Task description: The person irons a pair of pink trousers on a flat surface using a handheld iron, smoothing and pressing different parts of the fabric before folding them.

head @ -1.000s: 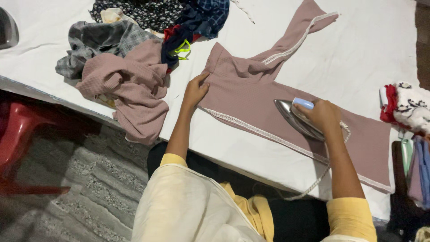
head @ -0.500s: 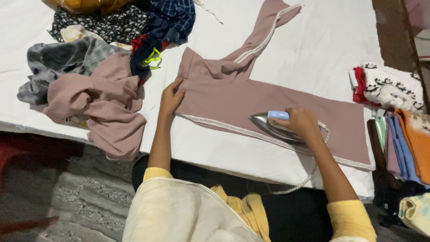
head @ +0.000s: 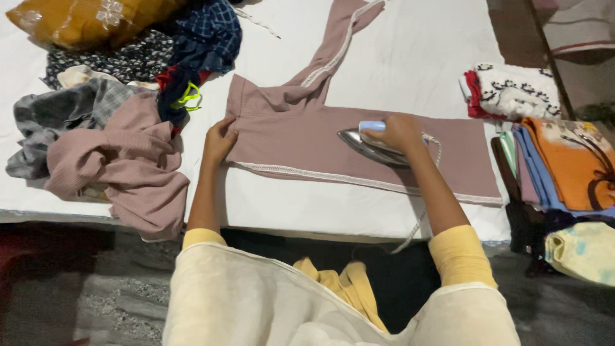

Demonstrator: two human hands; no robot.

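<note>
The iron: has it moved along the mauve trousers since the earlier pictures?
Yes. The iron, under the right hand, has slid along the trouser leg towards the waist end, which the left hand pins down.

A white-covered counter (head: 410, 70) carries mauve trousers (head: 307, 138), a heap of crumpled clothes (head: 115, 128) and folded cloths (head: 512, 90).

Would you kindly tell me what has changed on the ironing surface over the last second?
The right hand has slid the iron along the mauve trousers towards the waist end, nearer the left hand. Nothing was picked up or let go. The left hand stays pressed flat on the waist edge, the right hand keeps its grip on the iron, and the pile of clothes lies as before.
</note>
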